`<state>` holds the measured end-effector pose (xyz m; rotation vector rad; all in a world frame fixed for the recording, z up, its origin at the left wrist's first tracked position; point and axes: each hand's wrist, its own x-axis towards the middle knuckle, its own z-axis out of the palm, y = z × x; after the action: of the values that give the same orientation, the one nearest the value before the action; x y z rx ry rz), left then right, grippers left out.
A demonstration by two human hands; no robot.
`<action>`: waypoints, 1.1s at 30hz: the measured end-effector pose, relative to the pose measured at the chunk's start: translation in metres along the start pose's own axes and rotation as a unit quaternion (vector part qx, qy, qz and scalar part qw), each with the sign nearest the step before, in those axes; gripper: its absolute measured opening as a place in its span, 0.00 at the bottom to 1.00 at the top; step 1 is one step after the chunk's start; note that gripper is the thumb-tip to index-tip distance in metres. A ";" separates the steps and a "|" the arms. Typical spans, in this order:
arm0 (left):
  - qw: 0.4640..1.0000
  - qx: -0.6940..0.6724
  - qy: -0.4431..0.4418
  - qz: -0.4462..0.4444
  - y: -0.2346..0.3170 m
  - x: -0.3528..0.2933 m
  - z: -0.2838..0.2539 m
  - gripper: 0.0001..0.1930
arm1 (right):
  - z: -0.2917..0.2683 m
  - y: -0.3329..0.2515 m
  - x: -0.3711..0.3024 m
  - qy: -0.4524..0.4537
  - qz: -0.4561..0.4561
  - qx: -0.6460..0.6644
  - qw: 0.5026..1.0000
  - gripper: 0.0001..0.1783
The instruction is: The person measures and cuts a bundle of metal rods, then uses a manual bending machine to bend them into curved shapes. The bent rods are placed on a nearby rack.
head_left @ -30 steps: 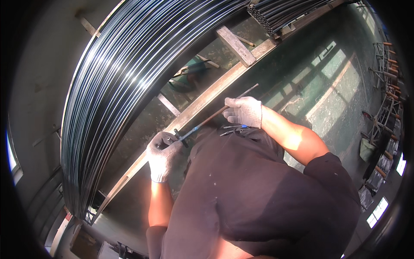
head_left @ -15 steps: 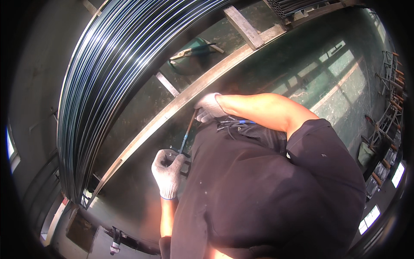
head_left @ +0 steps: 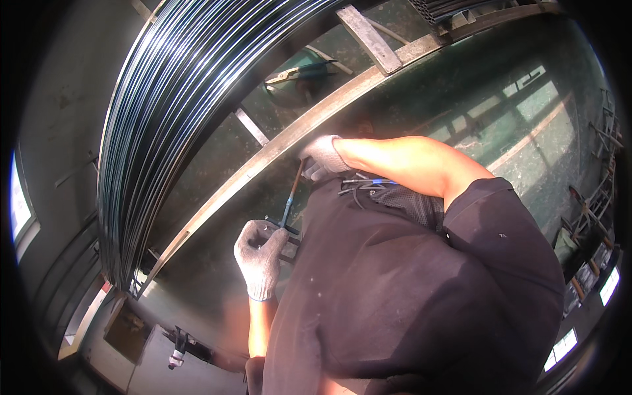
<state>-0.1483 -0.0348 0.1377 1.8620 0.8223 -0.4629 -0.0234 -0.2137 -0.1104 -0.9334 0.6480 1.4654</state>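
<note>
In a whitish knitted glove, my left hand [head_left: 259, 257] is closed at the lower end of a slim rod [head_left: 290, 197], brown above and blue below. A dark metal piece with squared edges [head_left: 290, 249] sits at that end, beside my fingers; its full shape is hidden by the hand and my dark shirt. My right hand [head_left: 322, 158], gloved the same way, is closed round the rod's upper end. The rod slants between both hands, close in front of my body.
Long, shiny metal tubes [head_left: 178, 85] lie bundled at the left. A pale beam [head_left: 316, 118] with crosspieces runs between them and me. Long-handled shears [head_left: 289, 74] lie beyond the beam. Metal frames [head_left: 582, 204] stand far right. Another person [head_left: 176, 355] is at lower left.
My view has shifted slightly, so the surroundings sit differently in it. Both hands keep their grip, and the rod stays slanted between them.
</note>
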 end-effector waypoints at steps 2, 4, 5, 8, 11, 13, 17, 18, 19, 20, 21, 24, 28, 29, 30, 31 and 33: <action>0.999 0.029 -0.005 0.013 0.000 0.003 0.011 0.08 | -0.008 0.000 0.010 0.008 -0.012 -0.015 1.000 0.18; 0.999 0.042 0.004 -0.022 0.021 0.002 0.032 0.10 | -0.011 -0.001 0.015 0.035 -0.041 -0.034 0.998 0.17; 0.998 0.064 0.001 0.002 0.017 0.009 0.040 0.11 | -0.020 0.004 0.031 0.026 -0.050 -0.027 0.998 0.17; 0.987 0.147 0.042 0.056 -0.010 0.029 0.060 0.14 | -0.017 -0.003 0.008 0.065 -0.080 -0.090 0.991 0.23; 0.986 0.132 0.049 0.093 0.002 0.047 0.089 0.17 | -0.035 -0.009 -0.013 0.090 -0.048 -0.272 0.957 0.29; 0.963 0.166 0.077 0.198 -0.003 0.060 0.108 0.20 | -0.034 -0.027 -0.071 0.094 -0.043 -0.353 0.930 0.30; 0.944 0.228 0.045 0.235 -0.022 0.081 0.135 0.23 | -0.052 -0.039 -0.132 0.172 -0.198 -0.436 0.861 0.23; 0.943 0.227 0.034 0.241 -0.030 0.087 0.140 0.21 | -0.059 -0.041 -0.137 0.194 -0.252 -0.458 0.830 0.23; 0.941 0.228 0.021 0.249 -0.037 0.092 0.143 0.21 | -0.065 -0.045 -0.142 0.224 -0.283 -0.485 0.796 0.21; 0.939 0.229 0.011 0.257 -0.043 0.098 0.147 0.22 | -0.069 -0.051 -0.148 0.251 -0.329 -0.500 0.761 0.21; 0.943 0.220 0.018 0.249 -0.038 0.098 0.149 0.22 | -0.070 -0.056 -0.156 0.277 -0.373 -0.512 0.722 0.21; 0.955 0.184 0.046 0.230 -0.024 0.097 0.149 0.21 | -0.061 -0.089 -0.180 0.296 -0.437 -0.453 0.718 0.16; 0.961 0.112 0.054 0.246 -0.012 0.108 0.128 0.15 | -0.059 -0.160 -0.165 0.402 -0.584 -0.528 0.468 0.12; 0.961 0.097 0.064 0.252 -0.009 0.112 0.122 0.13 | -0.064 -0.182 -0.154 0.406 -0.598 -0.560 0.405 0.12; 0.959 0.084 0.069 0.260 -0.004 0.117 0.116 0.10 | -0.068 -0.202 -0.146 0.415 -0.607 -0.587 0.340 0.13; 0.945 0.111 0.075 0.297 0.005 0.121 0.109 0.09 | -0.069 -0.216 -0.141 0.426 -0.603 -0.598 0.313 0.14; 0.925 0.117 0.093 0.349 0.022 0.134 0.100 0.09 | -0.080 -0.240 -0.131 0.448 -0.597 -0.606 0.277 0.15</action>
<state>-0.0348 -0.0869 0.0238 2.2879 0.1767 0.0749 0.2208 -0.3211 -0.0098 -2.6217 -0.7859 -0.5499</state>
